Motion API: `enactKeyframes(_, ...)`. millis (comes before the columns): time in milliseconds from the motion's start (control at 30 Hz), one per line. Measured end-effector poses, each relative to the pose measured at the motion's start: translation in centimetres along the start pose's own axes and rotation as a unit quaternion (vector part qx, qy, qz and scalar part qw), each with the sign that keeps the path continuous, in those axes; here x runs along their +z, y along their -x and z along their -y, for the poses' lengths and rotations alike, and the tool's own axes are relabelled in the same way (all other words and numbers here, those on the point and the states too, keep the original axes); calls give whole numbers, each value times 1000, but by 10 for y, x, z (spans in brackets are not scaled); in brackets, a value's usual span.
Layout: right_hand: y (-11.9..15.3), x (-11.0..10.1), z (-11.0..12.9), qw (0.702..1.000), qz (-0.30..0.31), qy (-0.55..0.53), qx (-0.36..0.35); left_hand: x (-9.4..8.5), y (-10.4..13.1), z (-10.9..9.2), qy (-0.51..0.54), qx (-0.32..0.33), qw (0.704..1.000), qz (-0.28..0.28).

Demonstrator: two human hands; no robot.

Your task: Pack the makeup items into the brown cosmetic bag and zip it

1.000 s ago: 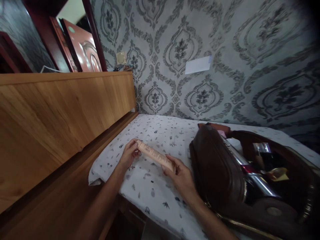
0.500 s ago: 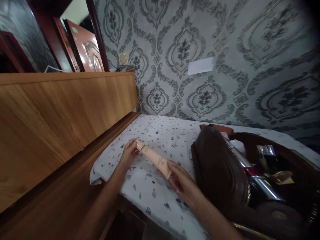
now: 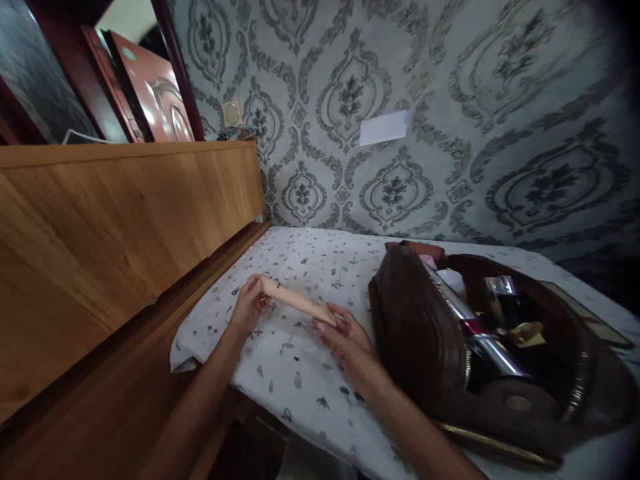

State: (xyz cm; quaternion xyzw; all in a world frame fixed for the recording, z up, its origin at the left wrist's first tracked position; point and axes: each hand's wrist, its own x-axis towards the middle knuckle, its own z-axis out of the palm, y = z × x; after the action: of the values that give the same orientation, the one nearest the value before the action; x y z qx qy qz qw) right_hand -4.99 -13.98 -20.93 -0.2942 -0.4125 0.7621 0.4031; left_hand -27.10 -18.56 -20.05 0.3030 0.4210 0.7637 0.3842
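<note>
A beige squeeze tube (image 3: 296, 300) is held between my two hands over the patterned white sheet (image 3: 280, 373). My left hand (image 3: 251, 303) closes its fingers round the tube's upper left end. At the flat lower right end, my right hand (image 3: 345, 333) pinches the tube between thumb and fingers. The tube slants down to the right, turned so that its printed face shows only in part. Right of my right hand lies an open brown zip bag (image 3: 417, 320), apart from the hand.
Inside the bag are a silver cylinder with a red band (image 3: 480, 333), a white round item (image 3: 453, 281) and a clear-topped dark bottle (image 3: 503, 293). A wooden headboard (image 3: 150, 207) runs along the left. Behind the sheet rises a patterned wall (image 3: 350, 167).
Both hands have turned the tube about its length, so its lettering shows less. Its right end has risen slightly. The whole view has shifted a little to the right.
</note>
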Motion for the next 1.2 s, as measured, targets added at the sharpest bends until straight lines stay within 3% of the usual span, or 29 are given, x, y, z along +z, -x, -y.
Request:
enactKeyframes(200,-3,-7,-9,980,-6,154,-125,2,-3,3,-8,-3,1000,-21)
enactKeyframes(367,10,-7,4,906,-22,345,-243,3,-5,4,2,0,999,-34)
enactKeyframes(467,14,-6,9,879,-22,383,-283,4,-5,4,-2,-3,999,-35)
enactKeyframes(867,17,-2,11,903,50,378,-197,3,-1,1,-5,-11,999,-39)
enactKeyframes(1067,11,0,5,941,90,288,-156,4,2,1,-3,-9,999,-49)
enactKeyframes(1200,9,1,1,976,113,176,-66,6,7,-1,9,-16,999,-35)
